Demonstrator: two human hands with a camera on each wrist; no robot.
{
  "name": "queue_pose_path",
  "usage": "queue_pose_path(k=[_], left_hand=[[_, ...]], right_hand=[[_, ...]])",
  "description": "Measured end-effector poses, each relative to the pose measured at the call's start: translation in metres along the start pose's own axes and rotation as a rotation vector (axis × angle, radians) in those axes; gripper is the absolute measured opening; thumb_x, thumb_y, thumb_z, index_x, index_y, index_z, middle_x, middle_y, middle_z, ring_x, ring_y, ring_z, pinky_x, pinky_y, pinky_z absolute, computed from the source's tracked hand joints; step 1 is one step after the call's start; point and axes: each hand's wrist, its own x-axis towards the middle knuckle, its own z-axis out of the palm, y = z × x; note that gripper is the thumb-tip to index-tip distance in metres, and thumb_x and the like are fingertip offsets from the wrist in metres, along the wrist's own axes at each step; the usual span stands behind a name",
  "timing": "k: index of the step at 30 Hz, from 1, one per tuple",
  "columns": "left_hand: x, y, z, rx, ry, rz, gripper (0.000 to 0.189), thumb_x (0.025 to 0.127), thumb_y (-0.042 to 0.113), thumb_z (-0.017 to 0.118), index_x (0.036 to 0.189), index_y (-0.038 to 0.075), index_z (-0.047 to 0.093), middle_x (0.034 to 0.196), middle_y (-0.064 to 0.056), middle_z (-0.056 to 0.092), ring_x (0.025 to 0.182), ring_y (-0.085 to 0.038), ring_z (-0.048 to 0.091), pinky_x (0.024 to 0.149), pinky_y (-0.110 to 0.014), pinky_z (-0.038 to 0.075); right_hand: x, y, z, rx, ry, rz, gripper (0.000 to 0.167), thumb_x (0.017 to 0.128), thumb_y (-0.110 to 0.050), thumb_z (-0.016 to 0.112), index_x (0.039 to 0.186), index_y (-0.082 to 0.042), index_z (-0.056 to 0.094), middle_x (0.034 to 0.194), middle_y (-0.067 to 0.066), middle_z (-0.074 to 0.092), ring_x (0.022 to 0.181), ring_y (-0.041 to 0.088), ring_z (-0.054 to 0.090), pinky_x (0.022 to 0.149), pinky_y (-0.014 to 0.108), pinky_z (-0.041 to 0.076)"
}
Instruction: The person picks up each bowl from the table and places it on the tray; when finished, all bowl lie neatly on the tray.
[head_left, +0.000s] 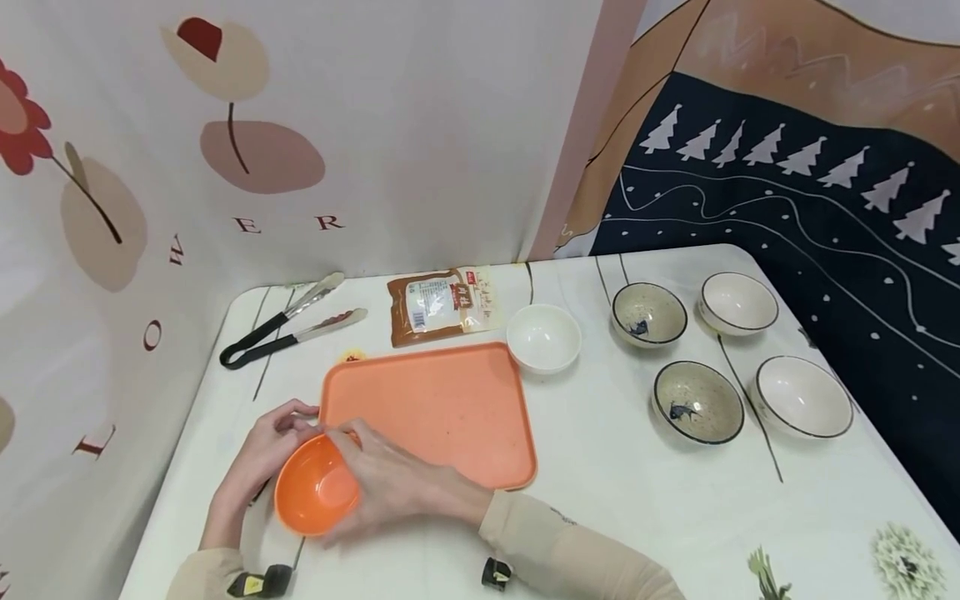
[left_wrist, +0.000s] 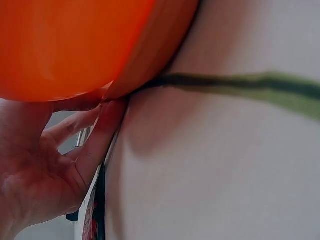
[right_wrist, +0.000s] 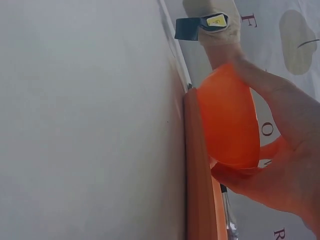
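Observation:
A round orange bowl [head_left: 311, 492] sits low at the near left corner of the salmon-orange tray [head_left: 442, 408], overlapping that corner in the head view. My left hand [head_left: 266, 442] holds its left side; in the left wrist view the fingers [left_wrist: 92, 145] curve against the bowl's wall close to the tabletop. From the right, my right hand [head_left: 386, 475], slightly blurred, spans the bowl. The right wrist view has its thumb and fingers spread round the bowl's wall, by the tray's edge. The bowl's inside shows no contents.
Black-handled tongs [head_left: 292, 321] lie at the back left, beside a brown food packet [head_left: 442, 306]. A white bowl [head_left: 543, 339] stands by the tray's far right corner. Further right are two speckled bowls [head_left: 697, 402] and two dark-rimmed white bowls [head_left: 804, 397]. Curtains hang behind the table.

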Motion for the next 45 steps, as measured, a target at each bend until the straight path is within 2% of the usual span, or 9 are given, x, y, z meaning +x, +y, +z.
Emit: queue_pose_path(k=[6, 14, 16, 23, 29, 34, 39, 45], left_hand=[[-0.002, 0.001, 0.004, -0.005, 0.018, 0.002, 0.037, 0.098, 0.015, 0.055, 0.134, 0.002, 0.058, 0.098, -0.011, 0.067, 0.086, -0.019, 0.063, 0.075, -0.029, 0.052], [-0.002, 0.004, 0.005, 0.010, 0.033, -0.027, 0.044, 0.098, 0.027, 0.062, 0.136, 0.005, 0.056, 0.095, -0.009, 0.066, 0.080, -0.020, 0.061, 0.072, -0.029, 0.047], [-0.002, 0.005, 0.005, 0.016, 0.033, -0.030, 0.045, 0.098, 0.029, 0.062, 0.137, 0.006, 0.056, 0.095, -0.009, 0.066, 0.079, -0.020, 0.060, 0.071, -0.029, 0.046], [-0.003, 0.004, 0.006, 0.001, 0.019, -0.018, 0.041, 0.099, 0.019, 0.057, 0.137, 0.006, 0.055, 0.097, -0.010, 0.064, 0.084, -0.021, 0.060, 0.072, -0.029, 0.047], [-0.003, 0.004, 0.008, -0.008, 0.009, -0.031, 0.047, 0.099, 0.024, 0.060, 0.141, 0.007, 0.051, 0.094, -0.009, 0.063, 0.078, -0.020, 0.059, 0.070, -0.029, 0.047], [-0.002, 0.004, 0.007, -0.008, 0.007, -0.017, 0.050, 0.098, 0.026, 0.062, 0.143, 0.008, 0.049, 0.093, -0.009, 0.063, 0.075, -0.019, 0.059, 0.069, -0.028, 0.047], [-0.003, 0.003, 0.005, -0.011, 0.003, -0.006, 0.057, 0.098, 0.028, 0.064, 0.149, 0.010, 0.044, 0.094, -0.009, 0.063, 0.073, -0.019, 0.059, 0.069, -0.028, 0.048], [-0.002, 0.000, 0.005, -0.025, -0.009, -0.008, 0.067, 0.098, 0.028, 0.066, 0.157, 0.014, 0.037, 0.096, -0.009, 0.063, 0.074, -0.019, 0.061, 0.071, -0.028, 0.049]], right_hand=[[-0.008, 0.001, -0.001, 0.029, 0.006, -0.008, 0.126, 0.074, -0.070, 0.077, 0.162, -0.014, 0.007, 0.156, 0.003, 0.029, 0.137, 0.007, 0.039, 0.112, 0.018, 0.036], [-0.022, 0.006, -0.033, 0.147, 0.020, 0.115, 0.115, 0.084, -0.067, 0.069, 0.164, -0.016, 0.005, 0.171, 0.002, 0.013, 0.155, 0.017, 0.022, 0.121, 0.038, 0.030], [-0.026, 0.008, -0.043, 0.162, 0.060, 0.122, 0.115, 0.084, -0.066, 0.070, 0.164, -0.016, 0.006, 0.171, 0.003, 0.012, 0.156, 0.020, 0.021, 0.121, 0.041, 0.029], [-0.037, 0.021, -0.075, 0.195, 0.223, 0.152, 0.110, 0.085, -0.060, 0.073, 0.165, -0.021, 0.007, 0.171, -0.003, 0.012, 0.157, 0.020, 0.020, 0.120, 0.053, 0.029], [-0.045, 0.040, -0.098, 0.248, 0.357, 0.202, 0.110, 0.084, -0.052, 0.079, 0.164, -0.021, 0.010, 0.170, -0.003, 0.015, 0.156, 0.021, 0.021, 0.118, 0.057, 0.030], [-0.052, 0.059, -0.113, 0.218, 0.471, 0.206, 0.111, 0.081, -0.045, 0.083, 0.164, -0.015, 0.014, 0.169, 0.004, 0.020, 0.156, 0.025, 0.019, 0.121, 0.057, 0.025], [-0.063, 0.078, -0.126, 0.161, 0.548, 0.236, 0.114, 0.079, -0.046, 0.086, 0.163, -0.013, 0.016, 0.167, 0.008, 0.025, 0.154, 0.026, 0.027, 0.119, 0.055, 0.030], [-0.078, 0.098, -0.133, 0.068, 0.575, 0.322, 0.118, 0.075, -0.050, 0.087, 0.161, -0.005, 0.019, 0.164, 0.015, 0.028, 0.151, 0.031, 0.031, 0.117, 0.055, 0.033]])
